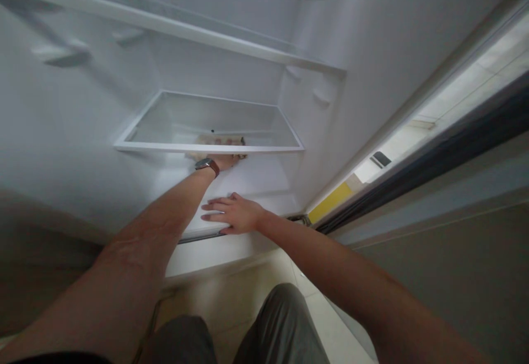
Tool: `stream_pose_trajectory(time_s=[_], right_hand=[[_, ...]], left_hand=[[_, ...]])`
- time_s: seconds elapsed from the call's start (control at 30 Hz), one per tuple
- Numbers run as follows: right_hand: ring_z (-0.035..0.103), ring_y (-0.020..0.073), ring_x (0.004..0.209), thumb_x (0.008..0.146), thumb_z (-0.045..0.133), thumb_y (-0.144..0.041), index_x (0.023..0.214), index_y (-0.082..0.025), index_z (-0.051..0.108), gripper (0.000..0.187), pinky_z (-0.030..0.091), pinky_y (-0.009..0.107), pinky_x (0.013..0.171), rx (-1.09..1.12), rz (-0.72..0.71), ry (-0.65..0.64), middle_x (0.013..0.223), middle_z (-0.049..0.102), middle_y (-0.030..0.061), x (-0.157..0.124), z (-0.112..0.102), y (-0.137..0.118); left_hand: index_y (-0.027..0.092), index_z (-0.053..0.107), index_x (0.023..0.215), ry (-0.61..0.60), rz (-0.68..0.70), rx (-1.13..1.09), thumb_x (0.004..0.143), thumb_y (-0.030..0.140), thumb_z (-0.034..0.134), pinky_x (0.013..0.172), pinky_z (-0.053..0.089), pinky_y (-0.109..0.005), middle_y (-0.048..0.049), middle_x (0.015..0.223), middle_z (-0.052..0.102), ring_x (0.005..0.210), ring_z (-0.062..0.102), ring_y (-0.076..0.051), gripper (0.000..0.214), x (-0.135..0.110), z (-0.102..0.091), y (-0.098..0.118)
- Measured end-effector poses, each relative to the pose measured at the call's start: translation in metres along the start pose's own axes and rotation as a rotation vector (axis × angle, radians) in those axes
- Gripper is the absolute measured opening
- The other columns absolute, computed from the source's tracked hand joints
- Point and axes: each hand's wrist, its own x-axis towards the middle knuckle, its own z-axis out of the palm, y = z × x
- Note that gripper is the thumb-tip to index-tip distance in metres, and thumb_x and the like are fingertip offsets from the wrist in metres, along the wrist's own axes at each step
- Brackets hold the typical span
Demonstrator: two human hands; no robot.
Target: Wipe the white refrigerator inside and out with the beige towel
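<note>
Shelf (165,146) of glass sitting low in the open fridge, both arms stretching toward it. Nearest, crouching on bent knees (281,320). Beyond, right hand (237,215) lying palm down at the front edge of the fridge floor (264,179), fingers straight and close together, seemingly propping the forward lean. Further in, left hand (223,161), wearing a watch (207,165), tucking under the shelf's front edge, fingers (219,140) showing dimly through the glass; curled or flat, cannot tell. Upper shelf (185,25) crossing above.
</note>
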Motion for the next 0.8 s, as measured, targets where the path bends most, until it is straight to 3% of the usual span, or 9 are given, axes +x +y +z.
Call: stream_pose_trajectory(time_s=[0.13, 0.53, 0.67, 0.8], right_hand=[[0.035, 0.0283, 0.152, 0.102, 0.058, -0.047, 0.158, -0.024, 0.045, 0.062, 0.044, 0.045, 0.102, 0.001, -0.002, -0.006, 0.169, 0.036, 0.014, 0.001, -0.001, 0.0], [0.036, 0.0276, 0.152, 0.102, 0.059, -0.044, 0.158, -0.024, 0.045, 0.061, 0.046, 0.044, 0.101, -0.006, -0.005, 0.004, 0.169, 0.037, 0.0128, 0.002, -0.003, 0.0], [0.036, 0.0274, 0.152, 0.103, 0.058, -0.043, 0.157, -0.025, 0.046, 0.059, 0.046, 0.043, 0.101, 0.003, -0.004, 0.011, 0.168, 0.038, 0.0134, 0.002, -0.003, 0.0], [0.036, 0.0284, 0.152, 0.103, 0.057, -0.044, 0.157, -0.023, 0.046, 0.059, 0.046, 0.044, 0.1, 0.019, -0.008, 0.009, 0.168, 0.038, 0.015, 0.002, -0.003, 0.0]], left_hand=[[0.037, 0.039, 0.164, 0.02, -0.052, 0.033, 0.103, 0.048, 0.037, 0.122, 0.012, -0.076, -0.0004, 0.174, 0.027, 0.157, 0.019, -0.047, 0.062, 0.006, 0.0, 0.0], [0.03, 0.031, 0.167, 0.003, -0.049, 0.06, 0.103, 0.049, 0.052, 0.119, 0.014, -0.078, -0.0048, 0.175, 0.022, 0.155, 0.011, -0.045, 0.069, 0.028, 0.009, -0.017], [0.029, 0.034, 0.166, 0.022, -0.053, 0.06, 0.103, 0.057, 0.049, 0.12, 0.012, -0.078, -0.0054, 0.175, 0.023, 0.155, 0.013, -0.044, 0.07, 0.027, 0.01, -0.015], [0.03, 0.034, 0.166, 0.034, -0.05, 0.063, 0.107, 0.052, 0.04, 0.122, 0.008, -0.077, -0.0046, 0.175, 0.023, 0.157, 0.013, -0.044, 0.063, 0.021, 0.01, -0.011]])
